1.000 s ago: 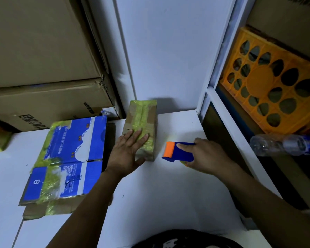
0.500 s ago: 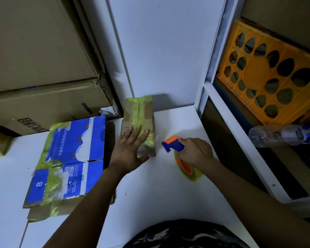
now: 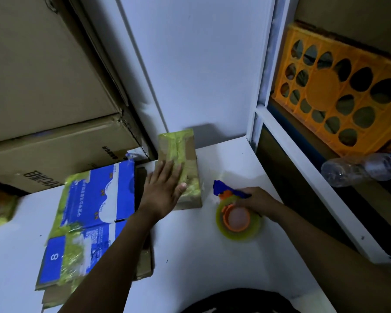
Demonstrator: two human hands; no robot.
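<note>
A small brown cardboard box wrapped in yellow-green tape lies on the white table near the back wall. My left hand rests flat on its near end, fingers straight. To the right, my right hand grips a blue and orange tape dispenser. Its yellow-green tape roll with an orange core faces up, just above the table.
A flattened blue and green carton lies on the table at the left. Large cardboard boxes are stacked behind it. A shelf at the right holds an orange crate and a plastic bottle lying on its side.
My right hand has turned the dispenser and drawn it back from the box, so the roll now faces up. My left hand stays on the box.
</note>
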